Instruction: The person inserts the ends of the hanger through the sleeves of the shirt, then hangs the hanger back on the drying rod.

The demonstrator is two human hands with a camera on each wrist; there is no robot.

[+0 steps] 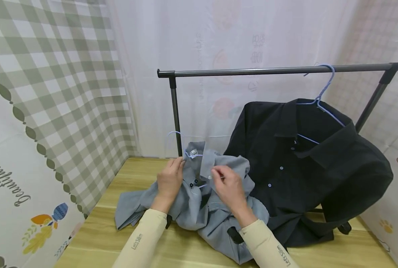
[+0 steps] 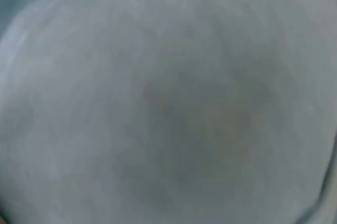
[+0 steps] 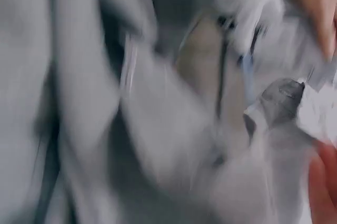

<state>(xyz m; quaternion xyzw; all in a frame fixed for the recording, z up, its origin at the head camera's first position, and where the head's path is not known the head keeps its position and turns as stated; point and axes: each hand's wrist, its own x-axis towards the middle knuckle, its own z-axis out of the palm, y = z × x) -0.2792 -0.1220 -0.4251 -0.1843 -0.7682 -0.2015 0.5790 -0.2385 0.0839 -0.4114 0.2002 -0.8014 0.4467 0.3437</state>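
A blue-grey shirt (image 1: pixel 192 208) lies bunched on the wooden table, with a light blue hanger (image 1: pixel 174 132) inside its neck and the hook pointing up to the left. At the left side of the collar, my left hand (image 1: pixel 170 178) grips the shirt cloth. My right hand (image 1: pixel 229 184) pinches the shirt at the right collar tip, thumb and forefinger together. Grey cloth (image 2: pixel 168 98) fills the left wrist view, hiding that hand. In the blurred right wrist view, fingertips (image 3: pixel 322 182) appear at the right edge beside a white patch.
A black shirt (image 1: pixel 306 175) hangs on a second blue hanger (image 1: pixel 327 85) from the metal rack rail (image 1: pixel 239 72), its lower part touching the table (image 1: pixel 145 171). Checked curtain (image 1: pixel 85 74) stands at the left, and a white curtain is behind the rack.
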